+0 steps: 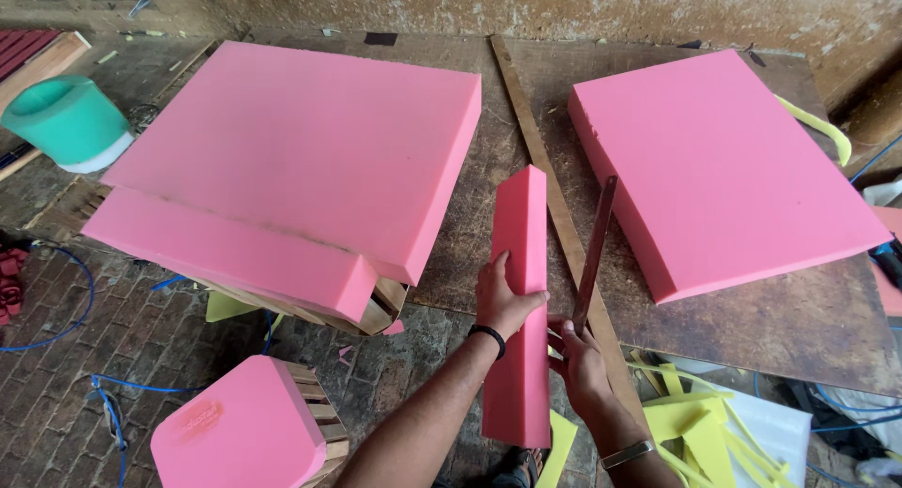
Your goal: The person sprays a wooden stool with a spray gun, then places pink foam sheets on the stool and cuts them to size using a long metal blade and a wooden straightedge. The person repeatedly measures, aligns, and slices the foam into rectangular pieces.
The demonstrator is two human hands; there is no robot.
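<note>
- While the left hand (503, 300) wraps round it, the long pink foam strip (520, 300) stands on its narrow edge, with the fingers closed on its left face and the thumb across its right face.
- Its long side runs from near to far, with the near end hanging off the edge of the worn brown wooden table (808, 328) and the far end resting on it.
- Just to the right of the strip, the right hand (578, 356) is closed round the near end of a thin, dark reddish-brown blade (595, 253).
- That blade points far and a bit right, so it runs almost the same way as the strip, with a small gap between them.
- Both hands sit at the near part of the strip, the left one a little farther up and touching it; the right hand is beside it.
- Under the blade lies a long flat wooden slat (536, 140), running from near to far too.
- To the left sits a big pink foam slab (301, 140) on a wooden crate, and to the right a second big pink foam slab (723, 159) lies flat on the table.
- Yellow foam scraps (695, 422) lie near on the right.
</note>
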